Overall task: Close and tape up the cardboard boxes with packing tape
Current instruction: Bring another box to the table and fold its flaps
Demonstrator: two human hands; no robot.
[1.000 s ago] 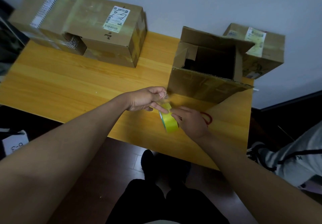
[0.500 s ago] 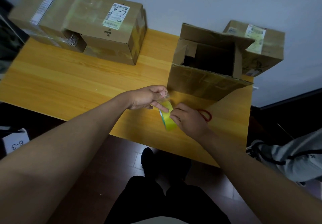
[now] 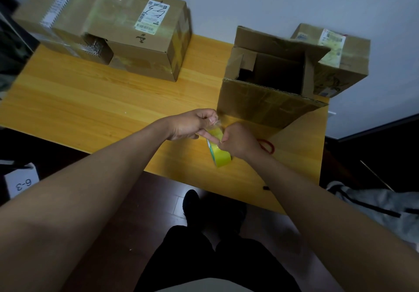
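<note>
— Yellow tape is what is being dealt with: the tape roll (image 3: 218,153) is held on edge just above the worktop (image 3: 95,108), close to its near edge and just in front of the open box (image 3: 269,87).

— How are the hands placed?

— The left hand (image 3: 192,125) is curled, with what looks like the loose clear end of the tape pinched between thumb and fingertips. The right hand (image 3: 240,142) is curled against the roll's right side and seems to steady it; how its fingers lie behind the roll cannot be made out.

— Which step is in hand, then?

— The freeing of the tape end, by the look of it. Nothing has yet been laid on the open box, whose flaps are all up.

— And the other boxes?

— The big labelled box (image 3: 138,39) at the far left is shut and appears taped. The small box (image 3: 340,60) behind the open one is also shut.

— What is called for next?

— Probably a length of tape has to be drawn off while the end is kept from folding onto itself. The flaps would have to be folded down and held flat before the strip is pressed along the seam, so one hand must likely be freed from the roll.

— Anything else nearby?

— A red loop (image 3: 267,146) lies on the worktop just right of the right hand.
</note>
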